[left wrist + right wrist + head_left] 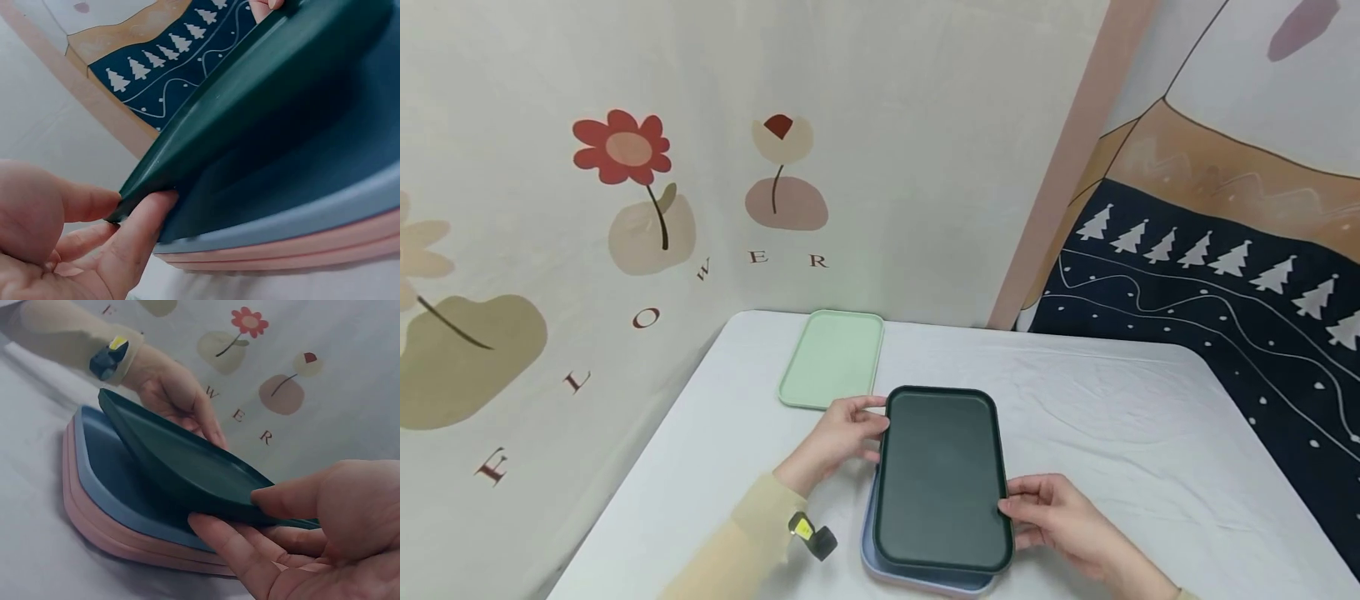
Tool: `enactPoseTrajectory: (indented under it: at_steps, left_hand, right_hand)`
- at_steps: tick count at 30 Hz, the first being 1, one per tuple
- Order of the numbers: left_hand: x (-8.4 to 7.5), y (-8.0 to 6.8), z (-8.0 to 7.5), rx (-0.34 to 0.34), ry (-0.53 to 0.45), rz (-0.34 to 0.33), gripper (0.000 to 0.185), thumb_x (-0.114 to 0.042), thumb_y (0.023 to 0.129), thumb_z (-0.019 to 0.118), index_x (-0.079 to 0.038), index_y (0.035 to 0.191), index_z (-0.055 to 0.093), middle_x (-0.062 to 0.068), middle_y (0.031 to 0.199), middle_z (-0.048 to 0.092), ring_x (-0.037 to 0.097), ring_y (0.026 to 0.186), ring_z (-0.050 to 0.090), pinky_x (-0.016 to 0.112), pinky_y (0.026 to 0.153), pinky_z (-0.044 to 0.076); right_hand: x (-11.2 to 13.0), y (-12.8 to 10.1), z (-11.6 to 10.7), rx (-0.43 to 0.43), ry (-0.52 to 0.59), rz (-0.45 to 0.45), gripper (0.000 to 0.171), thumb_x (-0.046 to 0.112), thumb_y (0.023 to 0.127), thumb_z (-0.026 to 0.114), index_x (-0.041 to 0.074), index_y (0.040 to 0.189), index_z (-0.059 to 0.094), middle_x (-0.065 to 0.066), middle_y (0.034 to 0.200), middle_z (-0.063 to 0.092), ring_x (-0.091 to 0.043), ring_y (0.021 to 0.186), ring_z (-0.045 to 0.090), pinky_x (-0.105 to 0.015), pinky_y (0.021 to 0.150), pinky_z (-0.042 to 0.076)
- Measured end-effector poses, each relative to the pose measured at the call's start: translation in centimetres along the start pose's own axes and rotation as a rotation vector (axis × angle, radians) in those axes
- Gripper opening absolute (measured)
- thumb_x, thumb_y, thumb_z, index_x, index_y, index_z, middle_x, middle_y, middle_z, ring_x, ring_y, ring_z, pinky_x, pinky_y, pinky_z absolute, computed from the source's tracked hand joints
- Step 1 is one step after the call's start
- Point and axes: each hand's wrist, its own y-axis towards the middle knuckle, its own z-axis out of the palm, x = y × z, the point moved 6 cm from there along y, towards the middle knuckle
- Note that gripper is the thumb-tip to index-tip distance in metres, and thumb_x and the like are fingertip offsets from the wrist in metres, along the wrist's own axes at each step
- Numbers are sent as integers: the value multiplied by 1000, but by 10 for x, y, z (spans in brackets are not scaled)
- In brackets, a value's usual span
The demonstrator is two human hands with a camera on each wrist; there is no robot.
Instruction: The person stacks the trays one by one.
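Note:
A dark green tray (940,479) is lifted slightly above a stack of trays: a blue tray (119,487) on top of pink trays (100,531). My left hand (842,433) grips the dark green tray's far left edge, thumb on the rim and fingers under it (140,231). My right hand (1052,512) pinches the tray's near right edge, thumb (300,494) on top and fingers beneath. In the left wrist view the dark green tray (269,100) tilts up off the blue tray (300,219).
A light green tray (833,358) lies flat at the back left of the white-clothed table (1112,408). A flower-print wall hanging stands close on the left, and a dark cloth with white trees hangs at the right.

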Motion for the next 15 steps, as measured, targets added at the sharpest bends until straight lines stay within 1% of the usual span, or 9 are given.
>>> enactPoseTrajectory:
  at_steps: [4, 6, 8, 12, 15]
  left_hand:
    - [2, -5, 1, -25, 68, 8, 43, -4, 103, 66, 7, 143, 58, 15, 111, 72, 25, 98, 73, 37, 66, 65]
    - [2, -6, 1, -43, 106, 15, 41, -4, 103, 67, 7, 142, 59, 15, 111, 71, 25, 98, 73, 37, 66, 65]
    - [2, -7, 0, -64, 148, 24, 40, -4, 102, 67, 8, 140, 60, 15, 112, 72, 25, 98, 74, 37, 66, 65]
    - [0, -8, -1, -97, 218, 41, 36, -3, 103, 66, 10, 136, 63, 17, 112, 72, 26, 96, 75, 37, 66, 65]
    - [-1, -9, -1, -107, 257, 54, 32, -2, 102, 66, 12, 131, 65, 17, 112, 73, 26, 96, 75, 36, 66, 65]
  right_hand:
    - [-1, -2, 2, -68, -123, 14, 43, 7, 100, 72, -23, 127, 58, -19, 101, 76, -25, 90, 76, -39, 76, 65]
    - [-1, -1, 3, -99, -171, 25, 46, 7, 98, 75, -24, 126, 58, -17, 96, 76, -26, 89, 76, -40, 75, 65]
    - [-1, 0, 5, -118, -208, 25, 45, 7, 97, 77, -23, 125, 60, -15, 92, 75, -26, 88, 75, -41, 74, 65]
    - [2, 2, 8, -131, -239, 7, 45, 8, 95, 79, -23, 122, 61, -16, 89, 75, -28, 83, 75, -40, 71, 65]
    - [3, 2, 10, -136, -244, 5, 47, 7, 94, 80, -24, 123, 59, -17, 87, 75, -28, 79, 75, -39, 69, 65]
